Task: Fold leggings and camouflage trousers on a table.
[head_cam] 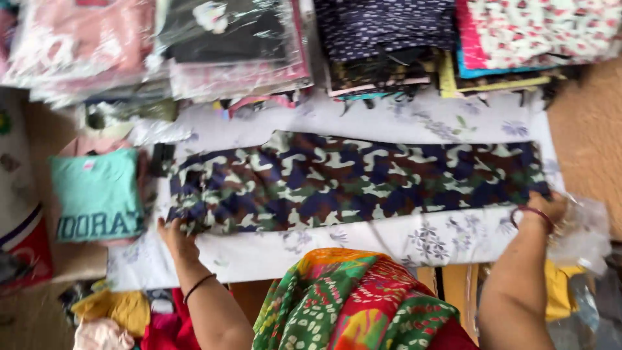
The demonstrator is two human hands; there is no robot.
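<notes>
Two hands (178, 240), camouflage cloth (350, 181), stacked fabrics (382, 39)

A white floral sheet (414, 120) covers the work surface. Stacks of folded, bagged fabrics (227, 45) line twelve o'clock. Tan floor (589, 123) shows at three o'clock, evenly lit.

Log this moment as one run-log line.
left hand: grips near corner of camouflage cloth | right hand: holds its other end | cloth: spread flat on white floral sheet | beside: folded teal shirt
</notes>
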